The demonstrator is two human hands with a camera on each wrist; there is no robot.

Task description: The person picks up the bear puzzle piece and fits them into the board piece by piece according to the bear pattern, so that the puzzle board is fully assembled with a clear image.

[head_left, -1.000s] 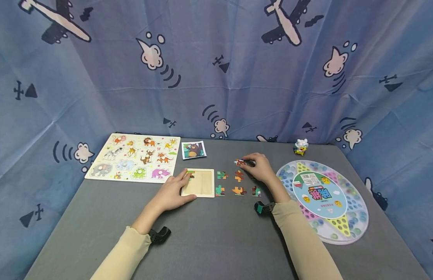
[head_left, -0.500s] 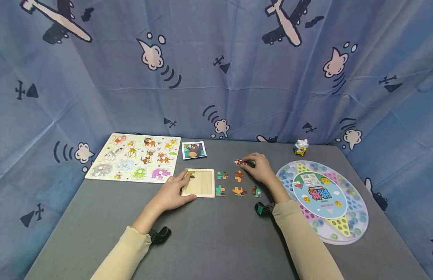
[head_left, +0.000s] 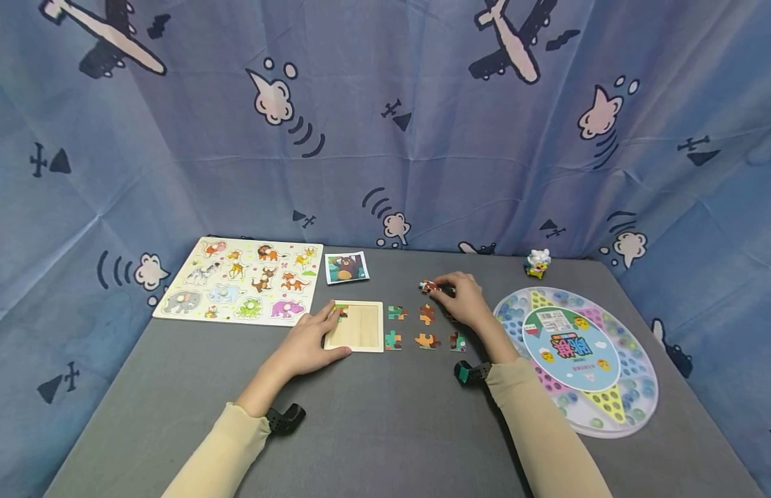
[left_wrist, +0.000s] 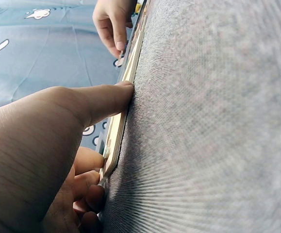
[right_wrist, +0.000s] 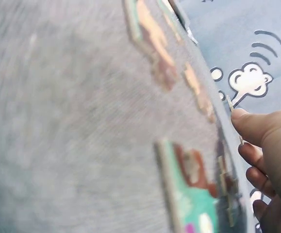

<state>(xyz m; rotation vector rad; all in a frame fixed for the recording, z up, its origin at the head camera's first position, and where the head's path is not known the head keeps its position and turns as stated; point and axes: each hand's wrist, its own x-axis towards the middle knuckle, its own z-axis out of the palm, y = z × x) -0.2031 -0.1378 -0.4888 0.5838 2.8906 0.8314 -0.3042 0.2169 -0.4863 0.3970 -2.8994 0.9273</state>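
Observation:
In the head view, my left hand (head_left: 306,344) holds the shallow wooden puzzle tray (head_left: 363,328), its thumb along the front edge and its fingers at the left side. A jigsaw piece (head_left: 342,311) lies in the tray's far left corner, partly covered by my fingers. My right hand (head_left: 463,301) pinches a brown and white jigsaw piece (head_left: 428,286) between thumb and fingertips; the right wrist view shows that piece (right_wrist: 230,103) edge-on above the table. Several loose pieces, among them a green one (head_left: 394,340) and an orange-brown one (head_left: 428,341), lie right of the tray.
A bear picture card (head_left: 347,268) lies behind the tray, beside an animal puzzle board (head_left: 236,282) at the left. To the right are a round Chinese checkers board (head_left: 572,349) and a small figurine (head_left: 538,263). A patterned blue curtain (head_left: 336,152) hangs behind the table.
Both hands stay in nearly the same places, with the piece still pinched in my right hand. The whole head view shifts very slightly.

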